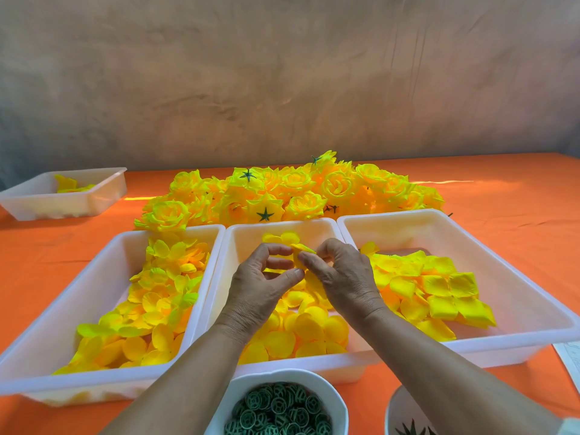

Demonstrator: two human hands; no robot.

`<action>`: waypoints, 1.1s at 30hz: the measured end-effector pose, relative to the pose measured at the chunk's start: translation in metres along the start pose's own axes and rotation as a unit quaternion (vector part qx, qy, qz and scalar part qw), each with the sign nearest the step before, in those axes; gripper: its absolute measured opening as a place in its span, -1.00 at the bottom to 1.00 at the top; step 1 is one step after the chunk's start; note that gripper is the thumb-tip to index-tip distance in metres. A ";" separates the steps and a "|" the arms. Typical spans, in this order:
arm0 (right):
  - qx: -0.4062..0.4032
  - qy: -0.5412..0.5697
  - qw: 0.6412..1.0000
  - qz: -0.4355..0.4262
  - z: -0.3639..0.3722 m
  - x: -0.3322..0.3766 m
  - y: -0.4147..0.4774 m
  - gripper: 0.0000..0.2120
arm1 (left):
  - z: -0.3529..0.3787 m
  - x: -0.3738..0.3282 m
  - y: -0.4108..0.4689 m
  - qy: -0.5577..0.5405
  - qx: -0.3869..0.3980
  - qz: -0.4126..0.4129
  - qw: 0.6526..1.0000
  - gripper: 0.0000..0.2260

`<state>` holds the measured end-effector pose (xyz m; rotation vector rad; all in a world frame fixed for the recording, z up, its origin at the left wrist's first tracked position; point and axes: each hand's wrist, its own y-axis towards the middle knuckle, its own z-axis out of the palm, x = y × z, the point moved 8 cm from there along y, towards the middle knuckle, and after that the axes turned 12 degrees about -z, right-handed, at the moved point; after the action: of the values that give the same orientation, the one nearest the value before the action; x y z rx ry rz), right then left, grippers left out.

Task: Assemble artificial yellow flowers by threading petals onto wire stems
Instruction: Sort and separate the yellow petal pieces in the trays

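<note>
Right hand (342, 277) pinches a yellow petal (302, 248) with forefinger and thumb. Left hand (263, 284) has its fingers curled, with thumb and fingertips closing on the same petal from the left. Both hands are above the mid tray (282, 224), and the petal is held in the air over the loose round petals (309, 328) in that tray. Left tray (175, 230) touches the mid tray and holds small layered petal sets (163, 296). Right tray (439, 215) holds big squarish petals (439, 293). Flowers (282, 189) are heaped just behind the trays, some face down with green star backs showing. Small tray (62, 205) sits far left with a few petals in it. Bowl (317, 379) near the bottom edge is full of green discs (282, 406). Second bowl (394, 409) at bottom right holds dark green star parts (411, 430). Orange cloth (518, 189) lies under everything.
</note>
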<state>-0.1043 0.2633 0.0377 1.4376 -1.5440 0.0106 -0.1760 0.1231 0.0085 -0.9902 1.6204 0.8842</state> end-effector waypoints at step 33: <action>-0.030 0.114 0.990 0.083 0.005 -0.014 -0.002 -0.75 | -0.010 0.012 0.008 -0.162 -0.012 -0.096 0.982 -0.62</action>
<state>-0.1084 0.2698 0.0253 1.2127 -1.4581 0.2185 -0.1893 0.1148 -0.0004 -0.9475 1.2211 0.8824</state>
